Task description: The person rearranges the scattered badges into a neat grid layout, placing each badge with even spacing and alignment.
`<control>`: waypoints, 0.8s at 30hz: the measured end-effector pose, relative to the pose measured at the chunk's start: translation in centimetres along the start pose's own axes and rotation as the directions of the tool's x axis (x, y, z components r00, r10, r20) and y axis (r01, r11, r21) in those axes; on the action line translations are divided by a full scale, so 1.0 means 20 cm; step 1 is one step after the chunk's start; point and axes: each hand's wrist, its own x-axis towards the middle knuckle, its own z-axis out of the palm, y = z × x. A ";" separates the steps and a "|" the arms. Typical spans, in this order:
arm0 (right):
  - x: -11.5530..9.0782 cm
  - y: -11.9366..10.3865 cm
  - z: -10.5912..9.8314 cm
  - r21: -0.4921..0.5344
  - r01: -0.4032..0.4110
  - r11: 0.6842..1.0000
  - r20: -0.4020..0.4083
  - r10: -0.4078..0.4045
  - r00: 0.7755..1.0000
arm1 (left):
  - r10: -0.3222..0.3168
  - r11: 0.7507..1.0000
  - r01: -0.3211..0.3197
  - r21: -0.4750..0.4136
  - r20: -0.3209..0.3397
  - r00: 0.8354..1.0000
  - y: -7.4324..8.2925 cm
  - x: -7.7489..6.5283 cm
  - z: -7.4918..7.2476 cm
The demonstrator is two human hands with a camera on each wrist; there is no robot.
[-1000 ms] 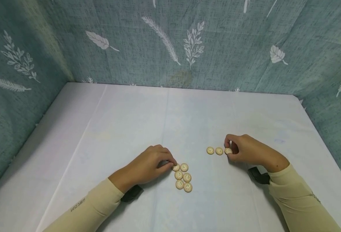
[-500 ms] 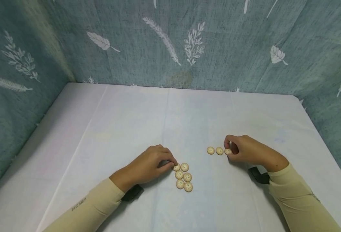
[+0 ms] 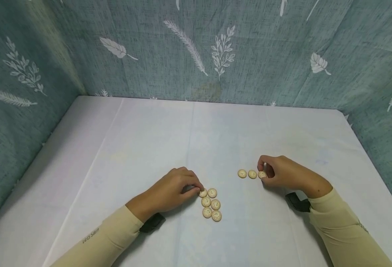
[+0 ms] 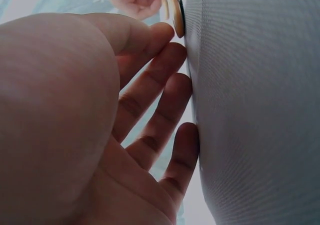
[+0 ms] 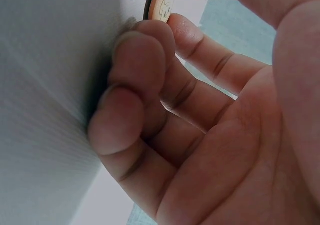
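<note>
Small round wooden tokens with dark drawn marks lie on the white cloth. My left hand (image 3: 172, 189) rests at the left side of a two-column group, its thumb and index fingertip at the edge of the far-left token (image 3: 203, 193). In the left wrist view the other fingers (image 4: 182, 87) touch the cloth, and a token (image 4: 178, 19) stands just past the thumb tip. On the right, my right hand (image 3: 284, 172) pinches the right-end token (image 3: 262, 174) of a row of three between thumb and index finger. The right wrist view shows this token's (image 5: 161, 6) pale face and dark underside.
Left of the pinched token lie two more, the middle token (image 3: 252, 174) and the left-end token (image 3: 242, 173). Several others, such as the near-right token (image 3: 216, 216), make up the group. Leaf-patterned green fabric (image 3: 169, 63) stands around the back and sides of the white-covered table (image 3: 149, 137).
</note>
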 end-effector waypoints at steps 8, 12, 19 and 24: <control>0.00 0.00 0.00 0.014 -0.002 1.000 -0.001 0.002 1.000 | 0.003 1.000 -0.003 0.001 0.003 1.000 0.01 0.00 0.00; -0.01 0.00 -0.01 0.032 -0.002 0.999 0.007 0.002 1.000 | 0.006 1.000 -0.006 0.005 0.000 1.000 0.00 0.00 0.00; -0.01 -0.01 -0.02 0.005 0.002 1.000 -0.045 -0.002 0.999 | 0.007 1.000 -0.007 0.004 -0.008 1.000 0.00 0.01 -0.01; -0.01 -0.04 -0.02 -0.059 -0.026 0.998 -0.096 0.020 0.995 | -0.008 1.000 0.008 -0.006 0.004 1.000 0.00 0.00 0.00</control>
